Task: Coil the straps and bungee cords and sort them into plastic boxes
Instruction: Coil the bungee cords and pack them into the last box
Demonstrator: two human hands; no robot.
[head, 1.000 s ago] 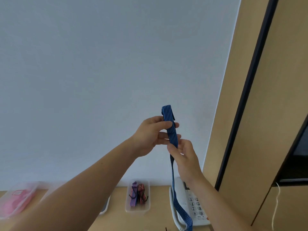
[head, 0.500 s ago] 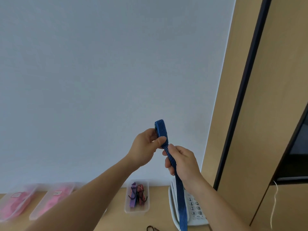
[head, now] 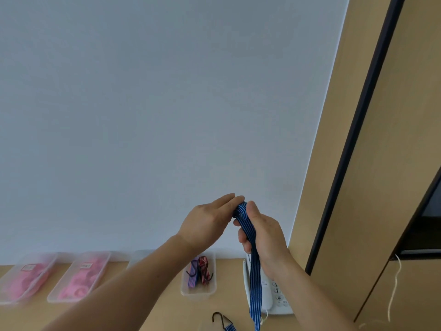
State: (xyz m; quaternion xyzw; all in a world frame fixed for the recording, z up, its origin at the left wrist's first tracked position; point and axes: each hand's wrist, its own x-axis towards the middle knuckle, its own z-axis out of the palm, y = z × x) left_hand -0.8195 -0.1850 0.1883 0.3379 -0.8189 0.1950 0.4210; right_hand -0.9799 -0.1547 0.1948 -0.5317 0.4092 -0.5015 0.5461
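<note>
A flat blue striped bungee cord (head: 254, 278) hangs from my raised hands down past the frame's bottom edge. My right hand (head: 263, 232) grips its folded top end, thumb on top. My left hand (head: 207, 222) touches the same fold with its fingers stretched out over it. The cord's black hook (head: 220, 318) lies on the table at the bottom edge. A clear plastic box (head: 199, 292) holds coiled purple and red bungee cords (head: 199, 271). Two boxes with pink straps (head: 78, 280) (head: 22, 283) stand at the left.
A white desk phone (head: 276, 297) sits on the wooden table under the hanging cord. Another clear box (head: 138, 256) is partly hidden behind my left forearm. A wooden cabinet (head: 372, 187) rises at the right, with a white string (head: 393, 290) dangling.
Both hands have come down towards the table with the cord's folded end. The view has tilted down, showing more of the table, the boxes and the hook.
</note>
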